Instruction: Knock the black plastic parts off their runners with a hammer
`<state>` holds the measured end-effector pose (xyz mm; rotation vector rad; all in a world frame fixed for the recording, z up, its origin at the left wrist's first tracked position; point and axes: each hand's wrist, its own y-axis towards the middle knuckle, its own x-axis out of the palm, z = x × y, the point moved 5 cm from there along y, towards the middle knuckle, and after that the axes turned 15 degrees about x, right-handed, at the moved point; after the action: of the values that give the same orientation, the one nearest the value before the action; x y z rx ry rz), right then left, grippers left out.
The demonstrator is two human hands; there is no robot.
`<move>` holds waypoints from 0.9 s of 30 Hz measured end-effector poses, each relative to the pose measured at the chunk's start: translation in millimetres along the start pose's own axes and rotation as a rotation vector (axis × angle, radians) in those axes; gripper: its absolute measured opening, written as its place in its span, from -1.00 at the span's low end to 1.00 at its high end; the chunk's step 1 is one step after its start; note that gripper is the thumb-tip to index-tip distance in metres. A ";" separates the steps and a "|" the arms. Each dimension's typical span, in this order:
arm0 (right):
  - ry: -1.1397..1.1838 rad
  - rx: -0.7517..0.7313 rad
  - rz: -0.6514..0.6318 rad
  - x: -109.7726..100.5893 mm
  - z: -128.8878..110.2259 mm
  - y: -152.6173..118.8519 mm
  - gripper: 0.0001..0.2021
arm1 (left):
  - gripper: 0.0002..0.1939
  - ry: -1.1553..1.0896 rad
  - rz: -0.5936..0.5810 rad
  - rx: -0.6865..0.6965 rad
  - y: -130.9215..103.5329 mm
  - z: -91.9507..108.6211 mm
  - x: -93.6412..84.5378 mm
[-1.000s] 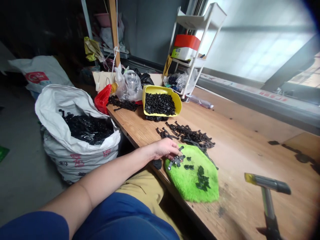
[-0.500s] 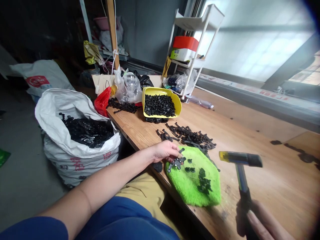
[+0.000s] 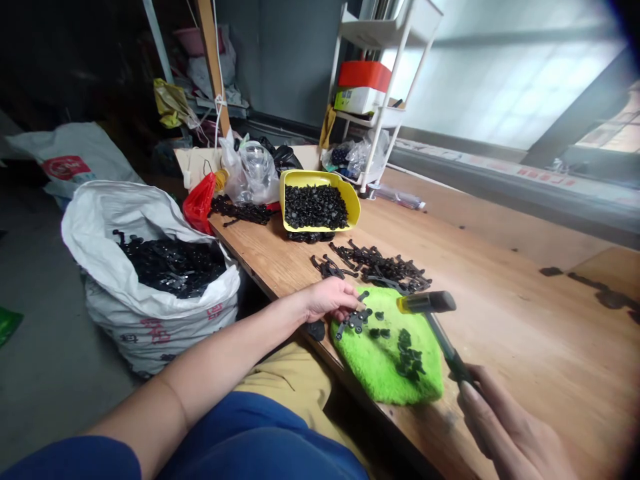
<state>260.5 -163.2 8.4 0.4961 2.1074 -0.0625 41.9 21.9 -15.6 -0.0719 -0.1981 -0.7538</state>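
Swinging in from the right, the hammer (image 3: 434,319) now hangs with its head directly over the green mat (image 3: 387,357), where half a second ago it stood well off to the mat's right and a second ago farther still. The right hand (image 3: 505,427) is closed around the handle's lower end, beyond the mat's near right corner. From there the handle's long axis runs up and leftward, ending in a head with a yellow tip that points left toward the black bracket piece (image 3: 353,321).

That piece lies on the mat's left edge, its length slanting from lower left to upper right. The left hand (image 3: 327,298) rests just off the mat's left edge, fingertips pinched on the piece to steady it, so this hand is the nearer one; the hammer head sits just right of the piece. Small black caps (image 3: 407,357) lie in a cluster on the mat's middle. Beyond the mat's far edge on the table (image 3: 525,320) lies a pile of black pieces (image 3: 383,267), and farther back a yellow tray (image 3: 316,207) full of caps.
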 end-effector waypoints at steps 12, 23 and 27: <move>-0.048 -0.075 0.054 11.0 -22.1 2.0 -0.60 | -0.91 0.139 -0.018 0.028 0.4 5.5 3.1; -0.005 -0.124 0.040 8.5 -41.5 3.8 -0.76 | -0.81 0.145 -0.067 0.046 3.6 2.7 -0.2; 0.016 -0.093 -0.080 23.3 -47.2 2.9 -0.70 | -0.77 0.159 -0.084 0.076 1.9 5.4 1.9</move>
<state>212.9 -142.0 16.1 0.3581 2.1351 -0.0064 43.6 22.7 -9.9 0.0692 -0.0784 -0.8306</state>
